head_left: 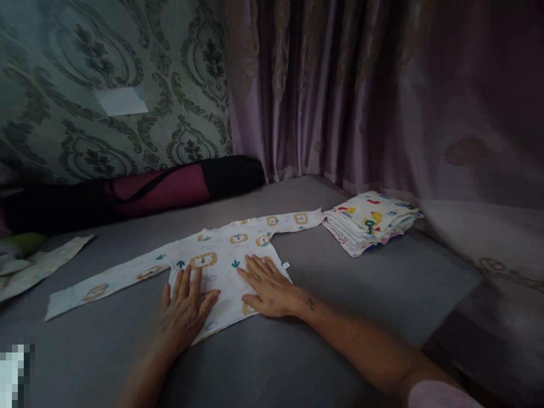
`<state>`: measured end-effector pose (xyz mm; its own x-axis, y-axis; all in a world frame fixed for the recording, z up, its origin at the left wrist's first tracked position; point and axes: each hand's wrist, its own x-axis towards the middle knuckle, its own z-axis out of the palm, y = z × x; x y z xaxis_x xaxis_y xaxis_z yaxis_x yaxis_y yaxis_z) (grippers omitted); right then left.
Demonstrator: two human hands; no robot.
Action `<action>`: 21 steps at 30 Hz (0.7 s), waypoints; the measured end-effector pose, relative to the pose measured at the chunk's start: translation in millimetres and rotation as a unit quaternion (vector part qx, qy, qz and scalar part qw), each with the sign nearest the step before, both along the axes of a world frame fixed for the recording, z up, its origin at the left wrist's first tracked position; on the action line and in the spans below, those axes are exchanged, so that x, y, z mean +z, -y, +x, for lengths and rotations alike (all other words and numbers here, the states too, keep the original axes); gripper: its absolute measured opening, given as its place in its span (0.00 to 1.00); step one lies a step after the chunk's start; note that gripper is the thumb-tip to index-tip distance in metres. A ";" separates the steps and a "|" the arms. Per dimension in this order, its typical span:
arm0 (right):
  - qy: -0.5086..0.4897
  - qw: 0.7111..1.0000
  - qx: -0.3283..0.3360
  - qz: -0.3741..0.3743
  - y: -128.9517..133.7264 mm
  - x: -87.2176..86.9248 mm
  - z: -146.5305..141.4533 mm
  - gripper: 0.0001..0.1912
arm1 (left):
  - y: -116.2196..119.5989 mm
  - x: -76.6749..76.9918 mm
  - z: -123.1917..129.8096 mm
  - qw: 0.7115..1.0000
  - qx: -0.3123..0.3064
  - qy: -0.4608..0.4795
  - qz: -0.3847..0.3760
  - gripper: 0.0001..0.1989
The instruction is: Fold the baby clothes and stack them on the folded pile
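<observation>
A small white long-sleeved shirt (225, 243) with orange and green prints lies spread out on a grey surface (323, 317), its sleeves stretched to both sides. My left hand (182, 309) rests on the lower left part of the shirt, fingers spread. On the lower right part lies my right hand (268, 288), flat with its fingers apart. Neither hand grips the cloth. A small white tag sticks out at the shirt's right edge, and the tip of the right sleeve touches a stack of folded clothes (369, 218).
Along the patterned wall lies a long black and dark red bag (165, 190). A pale cloth (46, 266) and a green item (28, 243) are at the far left. Purple curtains (306, 90) hang behind the surface and down its right side.
</observation>
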<state>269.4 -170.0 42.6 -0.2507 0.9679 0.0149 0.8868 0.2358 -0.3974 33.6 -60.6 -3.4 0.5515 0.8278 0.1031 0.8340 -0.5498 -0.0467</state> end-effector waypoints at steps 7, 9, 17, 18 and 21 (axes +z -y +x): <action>-0.007 1.000 -0.007 -0.015 -0.4 -3.1 -1.3 0.36 | -5.6 -5.7 -8.0 0.998 -0.012 0.012 -0.056 0.38; -0.011 1.000 -0.006 -0.019 -0.3 -2.4 -0.6 0.36 | -5.6 -2.2 -7.2 0.997 -0.002 -0.005 -0.081 0.40; -0.047 0.998 0.024 -0.033 -29.4 25.2 71.5 0.18 | 5.1 29.2 4.5 0.986 0.014 -0.047 -0.157 0.55; -0.031 0.999 -0.030 -0.029 -35.4 31.7 91.7 0.18 | 4.4 34.0 5.6 0.985 0.015 -0.056 -0.163 0.57; 0.080 0.958 -0.275 0.033 -51.6 48.3 156.6 0.17 | -5.4 50.0 11.3 0.982 0.013 -0.087 -0.165 0.57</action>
<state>426.0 -118.4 90.9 0.2929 0.9525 0.0838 0.9321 -0.2649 -0.2469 44.9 -55.1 46.7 0.5155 0.8143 -0.2667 0.8429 -0.5378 -0.0128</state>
